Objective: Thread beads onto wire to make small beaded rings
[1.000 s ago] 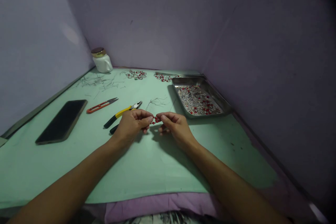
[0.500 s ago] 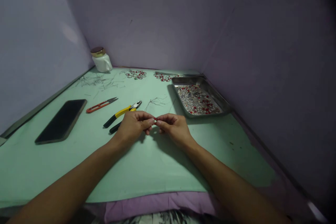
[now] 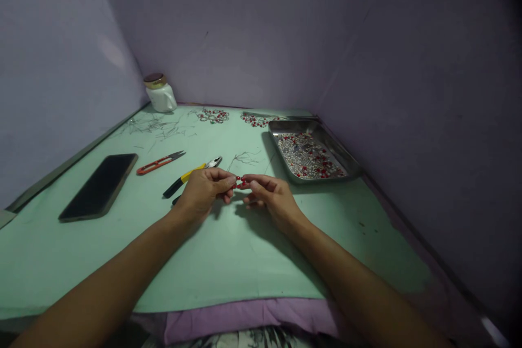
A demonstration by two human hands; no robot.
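A small loop of red beads is between my hands, above the middle of the green tabletop. My left hand pinches the loop's left side between thumb and forefinger. At its right side is my right hand, with thumb and forefinger apart and the other fingers loosely spread; the forefinger tip is at the beads. Yellow and black pliers lie partly hidden behind my left hand. Just beyond both hands rest some thin wires.
A metal tray of white and red beads is at the right. Red-handled snips and a dark phone lie left. Farther back are a white jar, loose wires and beaded pieces.
My right thumb and forefinger have parted, and more of the red bead loop shows between my hands. My left hand still pinches it. The view has shifted slightly.
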